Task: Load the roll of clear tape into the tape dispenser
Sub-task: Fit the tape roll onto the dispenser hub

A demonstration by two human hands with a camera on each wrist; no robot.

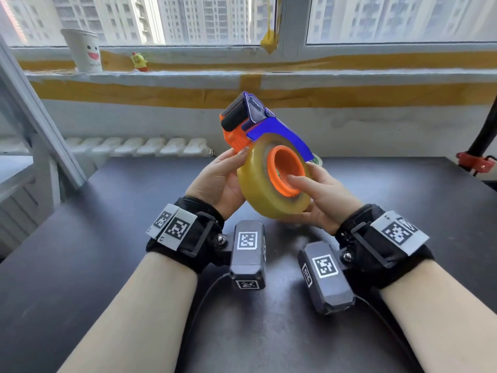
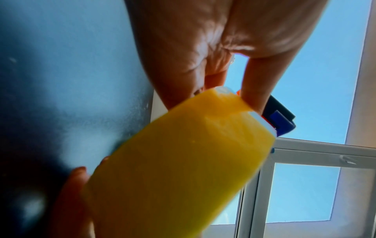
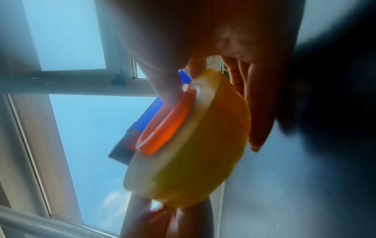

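Right grip (image 1: 320, 197), nearest: clamped on the roll (image 1: 271, 181), thumb tip pressed onto the orange hub (image 1: 285, 172) at the roll's centre, fingers curled behind the far face. Roll directly ahead of that thumb, held above the surface (image 1: 107, 238), open face tilted toward the camera; axis along the thumb's push, up and away from the right grip. Looks seated on the hub, though a band of hub stands proud of the roll's face, so full depth cannot be judged.

Left grip (image 1: 226, 176), just left of the roll: curled round the dispenser (image 1: 265, 127) at its orange neck, fingertips touching the roll's rim.

Farther out, beyond both: blue frame arcing over the roll's top, toothed head up and left.

Probably next: press along the hub axis with the right, brace with the left.
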